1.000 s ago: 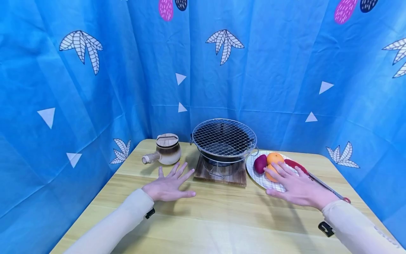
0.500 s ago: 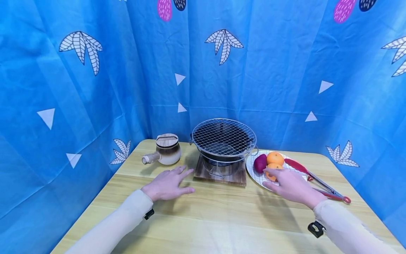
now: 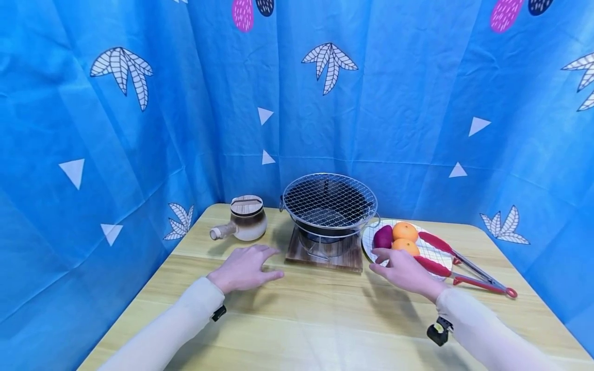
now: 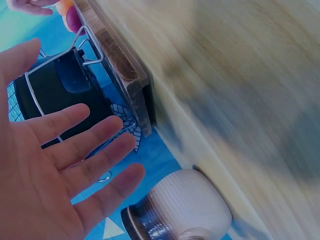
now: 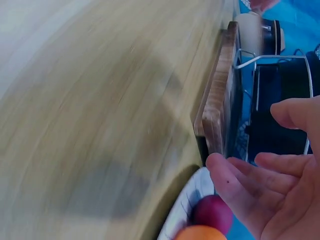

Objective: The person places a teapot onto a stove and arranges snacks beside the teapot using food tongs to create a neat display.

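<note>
My left hand (image 3: 246, 268) hovers over the table in front of the clay pot (image 3: 250, 225), holding nothing; the left wrist view shows its fingers spread and loosely bent. My right hand (image 3: 406, 273) hangs at the front edge of the white plate (image 3: 435, 253), fingers relaxed and holding nothing. On that plate lie a dark purple fruit or vegetable (image 3: 383, 237) and two oranges (image 3: 405, 232). Red-tipped tongs (image 3: 480, 274) lie with their heads over the plate and their handle end on the table. Between the hands stands a round grill (image 3: 328, 203) with a wire mesh top.
The grill stands on a wooden base board (image 3: 299, 252) at the back of the wooden table (image 3: 315, 319). The pot's side handle (image 3: 223, 230) points left, and a wooden lid (image 3: 247, 204) covers it. A blue patterned curtain (image 3: 399, 123) surrounds the back and sides.
Both hands' fingers have gone from widely spread to relaxed and bent. The right hand has moved left, uncovering the tongs. The left hand has barely moved.
</note>
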Motion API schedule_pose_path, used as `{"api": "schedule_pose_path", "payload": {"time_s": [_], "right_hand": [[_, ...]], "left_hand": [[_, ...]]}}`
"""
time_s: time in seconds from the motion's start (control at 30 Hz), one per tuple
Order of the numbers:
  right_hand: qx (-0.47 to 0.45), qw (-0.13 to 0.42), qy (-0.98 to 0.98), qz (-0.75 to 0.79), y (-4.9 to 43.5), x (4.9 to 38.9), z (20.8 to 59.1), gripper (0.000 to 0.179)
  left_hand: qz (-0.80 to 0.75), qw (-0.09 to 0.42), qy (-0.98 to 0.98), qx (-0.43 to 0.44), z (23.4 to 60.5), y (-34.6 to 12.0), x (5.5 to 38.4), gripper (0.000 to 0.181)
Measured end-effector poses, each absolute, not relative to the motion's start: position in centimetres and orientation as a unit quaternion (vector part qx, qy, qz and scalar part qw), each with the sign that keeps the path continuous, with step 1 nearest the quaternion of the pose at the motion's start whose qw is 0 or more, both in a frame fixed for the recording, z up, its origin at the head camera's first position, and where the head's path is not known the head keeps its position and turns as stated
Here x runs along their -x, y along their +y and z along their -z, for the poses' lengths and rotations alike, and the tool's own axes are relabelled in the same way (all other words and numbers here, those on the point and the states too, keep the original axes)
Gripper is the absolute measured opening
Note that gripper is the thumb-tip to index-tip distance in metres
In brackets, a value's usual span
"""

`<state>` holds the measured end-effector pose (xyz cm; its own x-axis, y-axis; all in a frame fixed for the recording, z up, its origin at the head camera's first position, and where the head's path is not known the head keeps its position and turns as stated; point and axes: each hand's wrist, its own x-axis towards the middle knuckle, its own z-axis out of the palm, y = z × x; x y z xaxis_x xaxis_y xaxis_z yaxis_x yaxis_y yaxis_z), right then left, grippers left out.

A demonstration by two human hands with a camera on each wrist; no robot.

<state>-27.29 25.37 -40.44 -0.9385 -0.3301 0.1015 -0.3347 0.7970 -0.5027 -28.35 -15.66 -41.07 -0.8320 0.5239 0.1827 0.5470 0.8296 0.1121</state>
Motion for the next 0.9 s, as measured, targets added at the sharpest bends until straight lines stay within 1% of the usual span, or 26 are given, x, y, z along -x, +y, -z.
{"api": "schedule_pose_path", "payload": {"time_s": [0.1,0.2,0.3,0.57,0.67,0.9], "right_hand": [[-0.161,0.0,-0.944,-0.288,24.7,27.8,40.7,0.052],[-0.142,-0.019,-0.938,-0.315,24.1,28.2,41.0,0.052],[-0.12,-0.038,-0.935,-0.331,23.6,28.5,41.3,0.053],[-0.082,-0.06,-0.934,-0.341,22.3,29.0,42.2,0.056],[-0.081,-0.06,-0.938,-0.333,21.9,29.3,42.5,0.056],[-0.088,-0.066,-0.94,-0.322,21.4,30.0,43.0,0.063]], "left_hand": [[0.08,0.075,-0.954,0.278,41.0,-15.7,28.3,0.066],[0.081,0.076,-0.955,0.276,41.0,-15.8,28.3,0.062],[0.083,0.074,-0.955,0.274,41.0,-15.9,28.3,0.061],[0.087,0.067,-0.957,0.268,41.3,-16.2,28.0,0.055],[0.087,0.066,-0.958,0.267,41.5,-16.3,28.1,0.053],[0.089,0.067,-0.956,0.272,41.8,-16.0,28.3,0.049]]}}
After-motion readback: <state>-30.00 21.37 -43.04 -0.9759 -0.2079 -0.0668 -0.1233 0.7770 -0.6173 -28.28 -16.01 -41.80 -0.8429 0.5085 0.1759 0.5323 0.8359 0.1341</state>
